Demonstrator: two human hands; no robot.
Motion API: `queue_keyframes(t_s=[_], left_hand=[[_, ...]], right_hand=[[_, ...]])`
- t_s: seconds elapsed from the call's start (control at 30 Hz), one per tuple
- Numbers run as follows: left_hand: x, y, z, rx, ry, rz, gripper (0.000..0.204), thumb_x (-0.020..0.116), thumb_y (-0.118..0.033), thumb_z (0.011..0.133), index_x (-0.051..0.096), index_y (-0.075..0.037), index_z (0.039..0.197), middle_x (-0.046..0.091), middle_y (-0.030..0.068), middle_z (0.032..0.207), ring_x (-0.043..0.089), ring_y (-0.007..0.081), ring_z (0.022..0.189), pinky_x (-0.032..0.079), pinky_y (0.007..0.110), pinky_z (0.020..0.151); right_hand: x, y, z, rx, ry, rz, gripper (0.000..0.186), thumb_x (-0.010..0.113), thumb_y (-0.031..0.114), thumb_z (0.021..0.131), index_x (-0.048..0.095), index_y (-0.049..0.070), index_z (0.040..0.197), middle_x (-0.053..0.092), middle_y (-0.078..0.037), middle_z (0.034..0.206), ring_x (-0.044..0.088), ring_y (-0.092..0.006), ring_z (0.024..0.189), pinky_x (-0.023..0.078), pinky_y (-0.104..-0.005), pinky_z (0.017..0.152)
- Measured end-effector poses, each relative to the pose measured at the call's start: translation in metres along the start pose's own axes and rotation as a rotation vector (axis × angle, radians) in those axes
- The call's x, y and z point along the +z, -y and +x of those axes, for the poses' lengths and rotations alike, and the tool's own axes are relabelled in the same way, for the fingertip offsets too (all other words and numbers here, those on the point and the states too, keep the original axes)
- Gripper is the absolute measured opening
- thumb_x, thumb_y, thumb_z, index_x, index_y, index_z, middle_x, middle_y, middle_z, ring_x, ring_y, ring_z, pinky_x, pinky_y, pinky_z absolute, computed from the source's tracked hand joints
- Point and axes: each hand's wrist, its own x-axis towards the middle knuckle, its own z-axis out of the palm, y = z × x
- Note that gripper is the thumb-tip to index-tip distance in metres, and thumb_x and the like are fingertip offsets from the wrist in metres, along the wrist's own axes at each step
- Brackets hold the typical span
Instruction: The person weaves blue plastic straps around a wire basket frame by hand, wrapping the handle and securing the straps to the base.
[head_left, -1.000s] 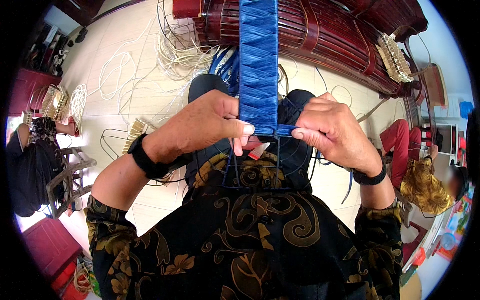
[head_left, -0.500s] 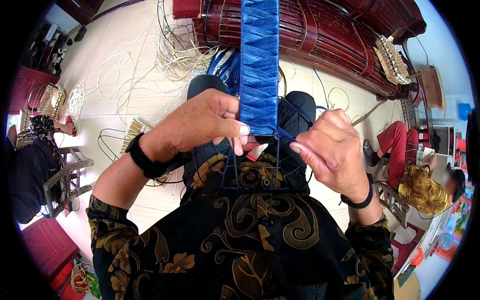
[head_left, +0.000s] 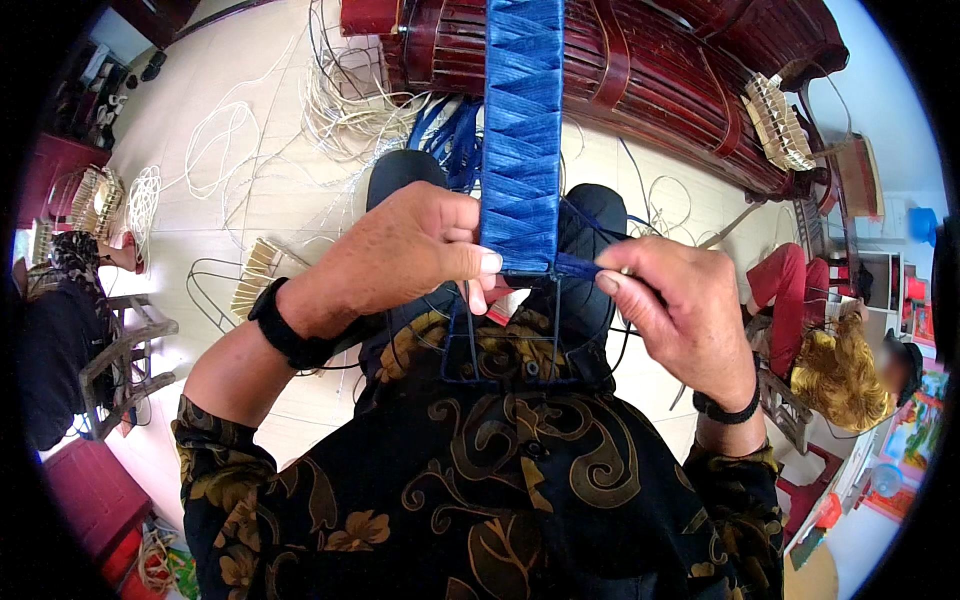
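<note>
A long blue panel (head_left: 522,140), wrapped in flat zigzag strands, runs from the top of the view down between my knees. My left hand (head_left: 410,245) is closed on its lower left edge, thumb on the front and some fingers tucked behind. From the lower right corner a blue strand (head_left: 577,266) stretches out sideways, pinched between thumb and forefinger of my right hand (head_left: 690,300). Below the wrapped part a thin dark wire frame (head_left: 557,335) continues bare toward my patterned shirt. The strand's far end loops behind my right hand and is partly hidden.
Loose pale cane (head_left: 345,125) and blue strands (head_left: 455,135) lie on the tiled floor beyond my knees. A dark red wooden bench (head_left: 650,100) stands ahead. Pale slatted pieces (head_left: 262,280) rest near my left arm. Seated people (head_left: 840,375) are at both sides.
My right hand has moved a little outward to the right. The strand, slanting downward before, now runs nearly level from the panel's corner. My left hand keeps its grip.
</note>
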Motion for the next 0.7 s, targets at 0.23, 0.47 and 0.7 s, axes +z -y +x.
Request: queue_keyframes(t_s=[0.23, 0.47, 0.7], left_hand=[[-0.001, 0.009, 0.000, 0.011, -0.060, 0.048, 0.014, 0.066, -0.008, 0.090, 0.062, 0.003, 0.082, 0.070, 0.0116, 0.077, 0.068, 0.0128, 0.065, 0.051, 0.026, 0.063], [0.014, 0.010, -0.011, 0.243, -0.375, 0.398, 0.024, 0.075, -0.008, 0.081, 0.052, -0.001, 0.082, 0.064, 0.0097, 0.073, 0.067, 0.0181, 0.068, 0.048, 0.031, 0.060], [0.027, 0.019, -0.018, 0.470, -0.591, 0.739, 0.031, 0.081, -0.009, 0.073, 0.053, -0.005, 0.087, 0.060, 0.0100, 0.084, 0.063, 0.0264, 0.075, 0.048, 0.033, 0.066]], right_hand=[[-0.011, -0.004, 0.008, 0.023, 0.109, -0.086, 0.017, 0.073, 0.017, 0.084, 0.066, 0.003, 0.080, 0.060, -0.012, 0.066, 0.060, -0.0301, 0.059, 0.046, -0.0381, 0.053], [0.007, 0.012, -0.007, -0.058, 0.028, -0.078, 0.017, 0.074, 0.011, 0.083, 0.061, 0.003, 0.074, 0.055, -0.010, 0.062, 0.057, -0.0271, 0.053, 0.043, -0.0365, 0.049], [0.036, 0.013, -0.023, -0.197, -0.096, -0.074, 0.015, 0.075, 0.005, 0.078, 0.061, 0.003, 0.075, 0.055, -0.008, 0.063, 0.057, -0.0253, 0.052, 0.045, -0.0357, 0.048]])
